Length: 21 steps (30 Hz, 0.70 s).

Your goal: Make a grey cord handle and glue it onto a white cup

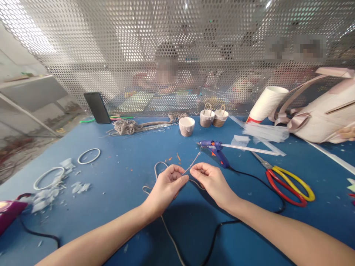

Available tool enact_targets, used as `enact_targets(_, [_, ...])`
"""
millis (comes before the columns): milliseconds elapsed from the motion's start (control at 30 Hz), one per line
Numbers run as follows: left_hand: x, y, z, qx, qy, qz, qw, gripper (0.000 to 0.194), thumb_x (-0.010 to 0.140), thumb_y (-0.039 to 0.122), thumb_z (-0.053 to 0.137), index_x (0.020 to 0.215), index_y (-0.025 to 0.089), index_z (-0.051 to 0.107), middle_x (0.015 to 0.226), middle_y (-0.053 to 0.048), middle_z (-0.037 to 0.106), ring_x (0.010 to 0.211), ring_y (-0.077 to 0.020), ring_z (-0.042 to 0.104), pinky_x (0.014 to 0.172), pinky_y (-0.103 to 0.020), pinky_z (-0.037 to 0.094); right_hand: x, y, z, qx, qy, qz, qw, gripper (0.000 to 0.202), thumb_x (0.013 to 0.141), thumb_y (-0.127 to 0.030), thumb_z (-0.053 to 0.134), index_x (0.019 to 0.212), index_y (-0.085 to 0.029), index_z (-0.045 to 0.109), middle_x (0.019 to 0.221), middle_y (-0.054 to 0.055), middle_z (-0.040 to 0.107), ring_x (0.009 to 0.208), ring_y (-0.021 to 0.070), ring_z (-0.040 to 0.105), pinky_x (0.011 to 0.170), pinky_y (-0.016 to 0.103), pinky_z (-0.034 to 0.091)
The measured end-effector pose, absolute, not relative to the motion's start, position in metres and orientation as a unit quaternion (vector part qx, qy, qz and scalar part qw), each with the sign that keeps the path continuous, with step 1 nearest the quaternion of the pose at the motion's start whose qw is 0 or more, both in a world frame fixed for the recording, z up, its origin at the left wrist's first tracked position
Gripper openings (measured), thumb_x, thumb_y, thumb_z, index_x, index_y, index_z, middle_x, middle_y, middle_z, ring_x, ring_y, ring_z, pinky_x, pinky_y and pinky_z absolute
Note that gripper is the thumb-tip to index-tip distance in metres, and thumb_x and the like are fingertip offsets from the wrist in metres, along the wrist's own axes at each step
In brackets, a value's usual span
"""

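Observation:
A thin grey cord (194,161) slants up between my hands, its twisted end standing free near the glue gun's nozzle. My left hand (169,183) pinches it between thumb and fingers. Close beside it, my right hand (210,181) has thumb and forefinger pressed together on the cord, though the exact grip is partly hidden. Loops of the same cord lie under the hands and run toward me. Just beyond stands a blue glue gun (214,147) with a long clear glue stick in its back. Behind it sits a small paper-lined cup (186,126) without a handle.
Two small cups with cord handles (206,119) stand at the back. Red-and-yellow scissors (290,183) lie right, near white strips (263,132) and stacked paper cups (267,103). Left are a cord bundle (126,126), a phone (97,108), white rings (89,161) and scraps. Black cable crosses the front.

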<state>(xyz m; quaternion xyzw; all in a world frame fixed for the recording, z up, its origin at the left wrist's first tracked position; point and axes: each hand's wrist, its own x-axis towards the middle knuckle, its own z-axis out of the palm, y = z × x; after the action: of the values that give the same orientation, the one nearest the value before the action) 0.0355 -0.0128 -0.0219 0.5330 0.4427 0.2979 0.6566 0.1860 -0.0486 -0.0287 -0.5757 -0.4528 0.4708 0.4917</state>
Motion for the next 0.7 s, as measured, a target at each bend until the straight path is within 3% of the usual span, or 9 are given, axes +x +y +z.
enact_targets(367, [0.0358, -0.0151, -0.0227, 0.536, 0.439, 0.293, 0.659, 0.033, 0.078, 0.047, 0.058, 0.069, 0.019, 0.045, 0.047, 0.01, 0.038, 0.038, -0.0037, 0.028, 0.038, -0.017, 0.021, 0.186, -0.0486, -0.0288, -0.57, -0.458, 0.475, 0.489, 0.021, 0.077, -0.037, 0.06, 0.073, -0.016, 0.061, 0.052, -0.006, 0.041, 0.047, 0.0077, 0.033, 0.042, 0.022, 0.024])
enact_targets(533, [0.035, -0.0146, -0.0243, 0.535, 0.425, 0.274, 0.677, 0.031, 0.082, 0.047, 0.053, 0.074, 0.017, 0.051, 0.049, 0.008, 0.042, 0.038, -0.0037, 0.029, 0.038, -0.017, 0.021, 0.1869, -0.0489, -0.029, -0.572, -0.458, 0.471, 0.491, 0.022, 0.077, -0.038, 0.06, 0.074, -0.016, 0.062, 0.054, -0.005, 0.043, 0.049, 0.008, 0.035, 0.043, 0.022, 0.027])
enact_targets(700, [0.0345, -0.0144, -0.0221, 0.512, 0.422, 0.268, 0.699, 0.034, 0.08, 0.049, 0.054, 0.078, 0.015, 0.054, 0.049, 0.009, 0.035, 0.039, -0.0031, 0.024, 0.037, -0.017, 0.016, 0.1875, -0.0487, -0.0297, -0.573, -0.455, 0.473, 0.492, 0.022, 0.078, -0.038, 0.06, 0.074, -0.016, 0.062, 0.056, -0.004, 0.045, 0.05, 0.0083, 0.035, 0.044, 0.022, 0.027])
